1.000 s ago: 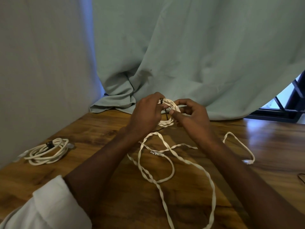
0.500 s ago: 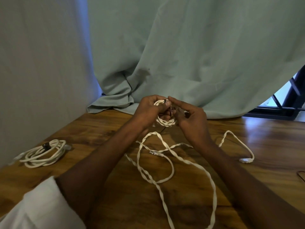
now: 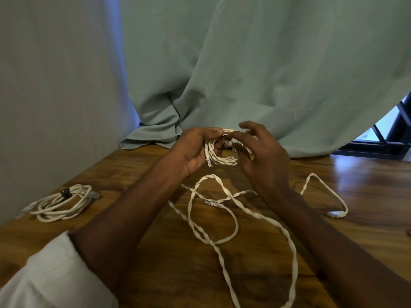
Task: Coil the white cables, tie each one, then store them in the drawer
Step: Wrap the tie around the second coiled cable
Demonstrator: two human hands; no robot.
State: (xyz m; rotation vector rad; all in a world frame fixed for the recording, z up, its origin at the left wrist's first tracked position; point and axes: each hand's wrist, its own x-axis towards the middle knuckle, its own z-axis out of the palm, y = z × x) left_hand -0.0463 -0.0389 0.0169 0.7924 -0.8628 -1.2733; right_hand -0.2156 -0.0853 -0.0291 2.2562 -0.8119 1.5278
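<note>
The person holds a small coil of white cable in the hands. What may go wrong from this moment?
1. The small coil rests mainly in the left hand; the right hand has its fingers spread, so the loops may spring apart before tying.
2. The loose cables cross each other on the wooden table; pulling one may tangle them.
3. No drawer is visible.

A pale green curtain [image 3: 266, 74] drapes onto the wooden table [image 3: 155, 274] — dark window frame [image 3: 398, 134] at right.
</note>
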